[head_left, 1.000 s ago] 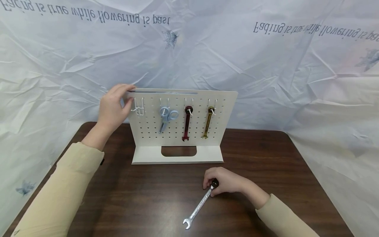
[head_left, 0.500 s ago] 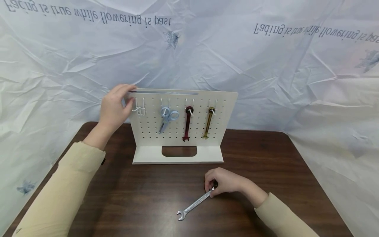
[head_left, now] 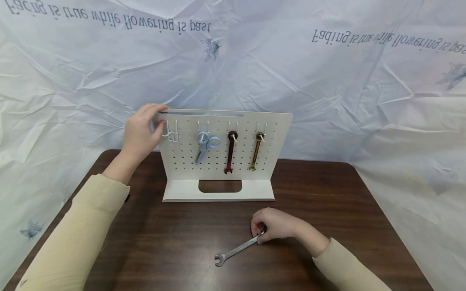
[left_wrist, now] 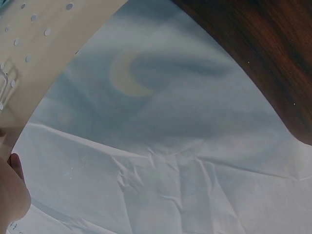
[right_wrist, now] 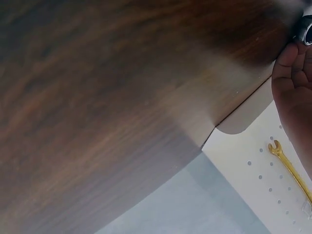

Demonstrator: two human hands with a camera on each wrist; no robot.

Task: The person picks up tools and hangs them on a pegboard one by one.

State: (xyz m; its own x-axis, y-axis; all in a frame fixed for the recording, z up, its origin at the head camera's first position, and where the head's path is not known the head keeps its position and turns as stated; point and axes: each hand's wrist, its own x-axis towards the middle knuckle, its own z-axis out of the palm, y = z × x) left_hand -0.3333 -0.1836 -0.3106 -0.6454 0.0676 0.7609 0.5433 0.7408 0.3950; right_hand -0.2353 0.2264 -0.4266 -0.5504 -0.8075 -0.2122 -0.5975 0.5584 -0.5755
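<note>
My left hand (head_left: pixel 140 131) grips the top left corner of a white pegboard stand (head_left: pixel 185 188), thumb in front and fingers over the top edge. In my right hand (head_left: pixel 278 224) a silver combination wrench (head_left: pixel 238 249) is pinched near its ring end. Its open-end jaw points to the lower left, over the brown table (head_left: pixel 164 242). Whether the wrench touches the table, I cannot tell. The right wrist view shows the wrench's ring end (right_wrist: pixel 306 33) at the fingertips; the head view mostly hides that end behind the fingers.
Light blue scissors (head_left: pixel 204 144), a red wrench (head_left: pixel 230 155) and a gold wrench (head_left: pixel 256 153) hang from pegboard hooks. At the board's left, a white wire hook (head_left: pixel 172 133) holds nothing. Wrinkled pale cloth (head_left: pixel 247 72) surrounds the table behind and on both sides.
The silver wrench has swung in my right fingers, its open end moving left and up in the head view. My left hand has stayed on the board's corner.
</note>
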